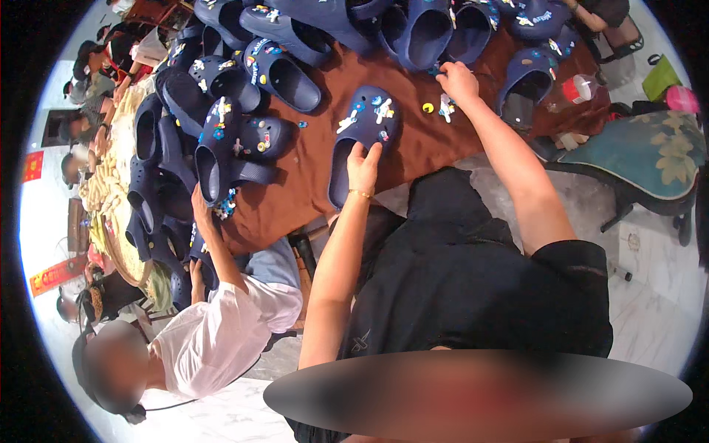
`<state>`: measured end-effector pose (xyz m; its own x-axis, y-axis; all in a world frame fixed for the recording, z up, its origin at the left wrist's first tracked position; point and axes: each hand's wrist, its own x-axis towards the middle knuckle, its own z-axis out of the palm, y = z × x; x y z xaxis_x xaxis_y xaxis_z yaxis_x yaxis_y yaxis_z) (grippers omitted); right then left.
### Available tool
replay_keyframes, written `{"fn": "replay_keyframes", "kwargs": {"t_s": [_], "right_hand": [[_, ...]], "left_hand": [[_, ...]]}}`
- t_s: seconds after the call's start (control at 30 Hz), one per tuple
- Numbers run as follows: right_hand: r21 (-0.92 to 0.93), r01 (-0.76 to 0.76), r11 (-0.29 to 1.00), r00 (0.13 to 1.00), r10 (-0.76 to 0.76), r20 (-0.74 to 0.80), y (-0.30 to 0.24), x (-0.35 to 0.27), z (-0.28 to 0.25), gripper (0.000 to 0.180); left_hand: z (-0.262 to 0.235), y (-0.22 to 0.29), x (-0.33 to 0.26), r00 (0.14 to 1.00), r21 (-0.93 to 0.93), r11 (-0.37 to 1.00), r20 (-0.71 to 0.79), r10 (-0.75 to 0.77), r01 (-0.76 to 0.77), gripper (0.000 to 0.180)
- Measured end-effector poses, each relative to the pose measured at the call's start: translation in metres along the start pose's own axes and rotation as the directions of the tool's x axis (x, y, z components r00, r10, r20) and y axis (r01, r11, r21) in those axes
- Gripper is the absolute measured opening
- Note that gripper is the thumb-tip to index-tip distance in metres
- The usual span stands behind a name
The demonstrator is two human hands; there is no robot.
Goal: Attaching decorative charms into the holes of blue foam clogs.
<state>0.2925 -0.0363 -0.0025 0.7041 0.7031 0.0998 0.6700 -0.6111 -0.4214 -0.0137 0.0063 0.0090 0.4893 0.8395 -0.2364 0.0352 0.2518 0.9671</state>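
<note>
A navy blue clog [341, 173] with several small charms on its upper is held by my left hand [362, 168], thumb and fingers gripping its opening edge over the brown cloth [295, 166]. My right hand [459, 83] reaches to the far side, its fingers pinched low at the cloth beside a small blue piece. What the fingertips hold, if anything, is hidden. Near that hand lie a white figure charm [446, 108] and a round yellow charm [427, 108]. A tiny blue charm [303, 125] lies left of my clog.
Many more navy clogs [292, 83] crowd the far edge and left side. At left, a person in a white shirt [236, 332] handles another clog [216, 159], with loose charms [226, 204] nearby. A green flowered chair [642, 155] and a clear red-labelled bottle [579, 89] are at right.
</note>
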Motion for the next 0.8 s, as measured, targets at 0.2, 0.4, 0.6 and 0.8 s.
{"fn": "replay_keyframes", "kwargs": {"t_s": [0.2,0.4,0.6,0.8], "right_hand": [[-0.086,0.105,0.991,0.993,-0.109,-0.04,-0.019,-0.008,-0.012,0.038],[0.03,0.192,0.981,0.97,-0.185,-0.158,-0.01,-0.014,-0.004,0.022],[0.558,0.153,0.815,0.966,-0.243,0.09,-0.037,-0.034,-0.004,0.022],[0.66,0.152,0.736,0.907,-0.37,0.203,-0.089,-0.04,-0.011,0.02]], "left_hand": [[0.004,0.025,-0.007,0.999,0.378,0.924,0.017,0.05,-0.053,0.031],[0.0,0.014,0.022,0.983,-0.182,0.967,0.065,-0.171,0.18,0.047],[0.018,0.004,0.027,0.954,-0.221,0.962,-0.212,-0.21,0.163,0.044],[0.015,0.021,0.022,0.969,-0.239,0.958,-0.15,-0.198,0.159,0.047]]}}
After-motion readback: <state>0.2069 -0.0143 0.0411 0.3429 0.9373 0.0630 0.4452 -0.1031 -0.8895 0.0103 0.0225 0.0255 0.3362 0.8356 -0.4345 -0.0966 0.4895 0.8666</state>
